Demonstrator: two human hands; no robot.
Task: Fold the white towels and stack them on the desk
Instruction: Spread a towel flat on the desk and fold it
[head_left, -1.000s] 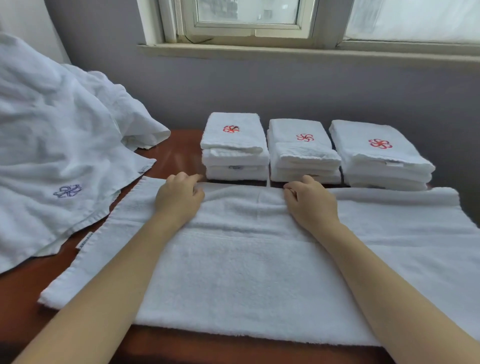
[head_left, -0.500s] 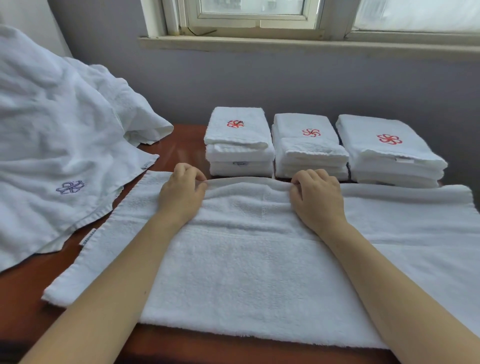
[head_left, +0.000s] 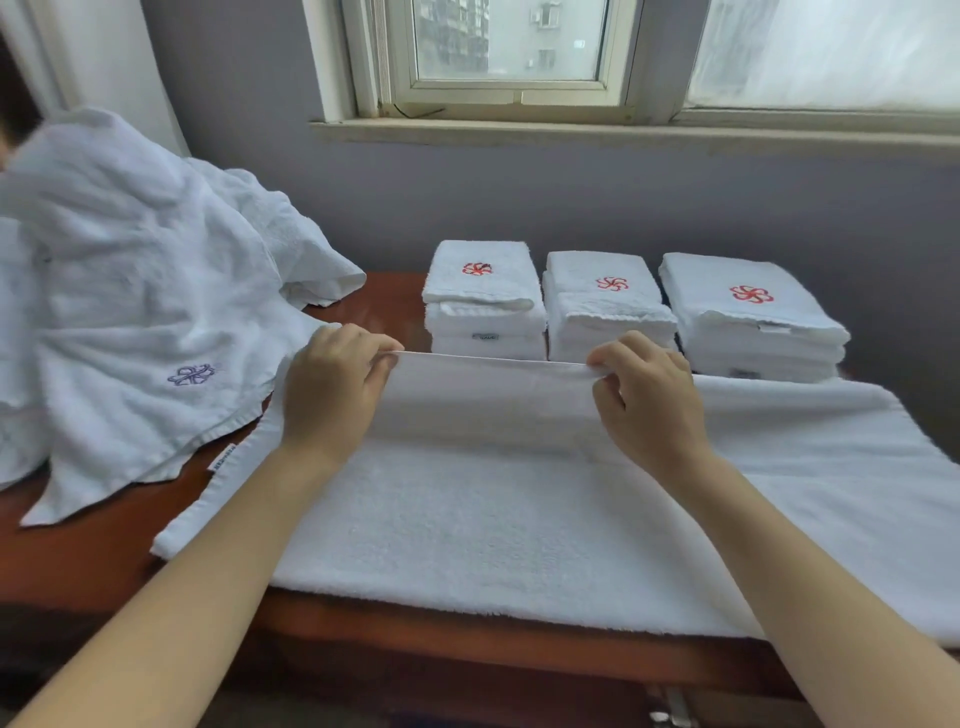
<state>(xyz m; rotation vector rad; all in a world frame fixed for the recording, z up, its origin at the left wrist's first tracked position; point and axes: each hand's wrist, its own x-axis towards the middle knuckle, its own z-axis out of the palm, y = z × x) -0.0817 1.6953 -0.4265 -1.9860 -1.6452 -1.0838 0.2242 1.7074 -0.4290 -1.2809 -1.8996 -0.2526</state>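
Fingers (head_left: 382, 358) of left hand (head_left: 332, 395), right hand (head_left: 649, 405) pinching towel (head_left: 493, 519), far edge apparently raised.

Left hand (head_left: 332, 387) and right hand (head_left: 649, 400) pinch the spread towel's (head_left: 493, 519) raised far edge.

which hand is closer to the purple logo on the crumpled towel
Left. The left hand pinches the far edge of the spread towel, just right of the purple logo; the right hand grips that edge farther right.
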